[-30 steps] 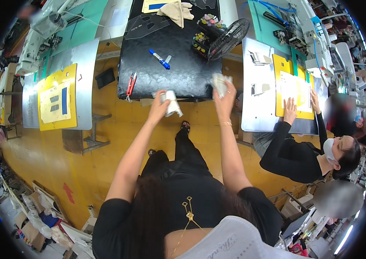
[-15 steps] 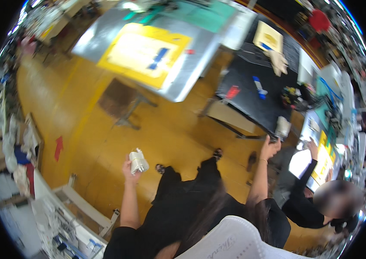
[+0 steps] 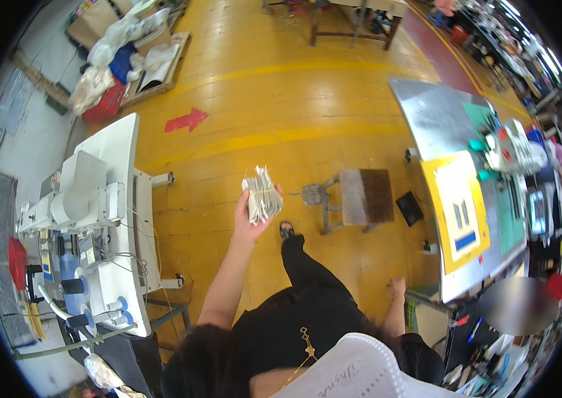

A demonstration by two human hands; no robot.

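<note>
Bundled white pieces (image 3: pixel 262 194), tied round the middle with a thin band, sit in your left hand (image 3: pixel 249 222), whose fingers are wrapped closed about the lower half of the stack; it is raised in front of you above the yellow floor (image 3: pixel 294 86), clear of every surface. Your right hand (image 3: pixel 397 288) hangs low at your side, just beside the corner of the metal-topped table (image 3: pixel 440 119) with its yellow sheet (image 3: pixel 458 215); whether that hand is open or curled cannot be told at this size, and nothing shows in it. To your left stands the white sewing-machine table (image 3: pixel 118 199), with the machine head (image 3: pixel 78 192) on it; ahead and slightly right is a small wooden stool (image 3: pixel 366 197). Judged from the pose, you are carrying the bundle between stations, one foot stepped forward. A next move would call for a steady grip so the band does not slip, and a flat, free spot chosen before you lower the stack; the machine table on your left is the nearer surface.
</note>
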